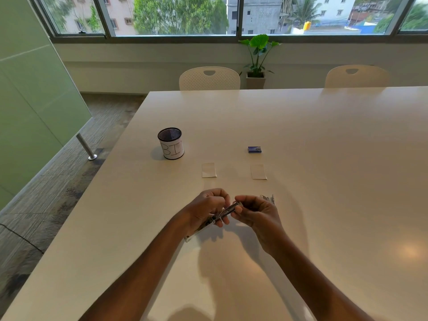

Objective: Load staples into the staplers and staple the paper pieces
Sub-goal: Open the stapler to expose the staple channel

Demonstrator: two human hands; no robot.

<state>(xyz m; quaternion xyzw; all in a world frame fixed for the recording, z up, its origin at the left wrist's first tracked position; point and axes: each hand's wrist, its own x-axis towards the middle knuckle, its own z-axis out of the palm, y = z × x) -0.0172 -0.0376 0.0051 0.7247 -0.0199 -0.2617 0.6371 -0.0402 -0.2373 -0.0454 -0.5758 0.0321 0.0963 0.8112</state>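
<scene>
A metal stapler (pixel 225 213) is held between both hands just above the white table (pixel 324 158). My left hand (pixel 208 208) grips its lower, near end and my right hand (pixel 256 210) pinches its upper, far end. A second silvery stapler (pixel 268 198) lies on the table just behind my right hand, mostly hidden. Two small paper pieces lie farther back, one on the left (pixel 209 170) and one on the right (pixel 258 172). A small blue staple box (pixel 254 149) sits beyond the right paper.
A black mesh cup with a white label reading "BIN" (pixel 171 144) stands at the back left of the table. The table's left edge runs diagonally past it. Two white chairs (pixel 209 78) stand at the far side, with a potted plant (pixel 257 59) behind them.
</scene>
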